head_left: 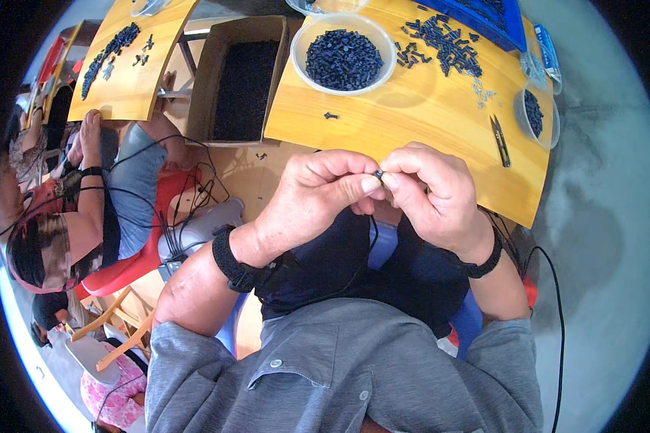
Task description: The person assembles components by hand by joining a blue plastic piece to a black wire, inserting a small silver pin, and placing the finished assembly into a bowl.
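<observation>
Both hands meet over the near edge of the yellow table (pixel 412 119). A tiny black part (pixel 379 174) is pinched between their fingertips; its exact kind is too small to make out. My left hand (pixel 314 191) grips it with thumb and forefinger, and my right hand (pixel 433 189) does the same from the other side. Beyond them stands a clear plastic bowl (pixel 390 71) full of small black parts (pixel 343 59). One similar black piece (pixel 331 115) lies alone on the wood. Farther right spread a loose heap of black pieces (pixel 451 50) and some small clear bits (pixel 482 92).
Thread snips (pixel 500 141) lie at the table's right, near a small tub (pixel 555 131) of black parts. A blue tray (pixel 511 36) sits at the back right. Left stands a cardboard box (pixel 204 90) of dark parts; another person (pixel 90 195) sits at another table (pixel 133 79). Cables (pixel 556 289) hang nearby.
</observation>
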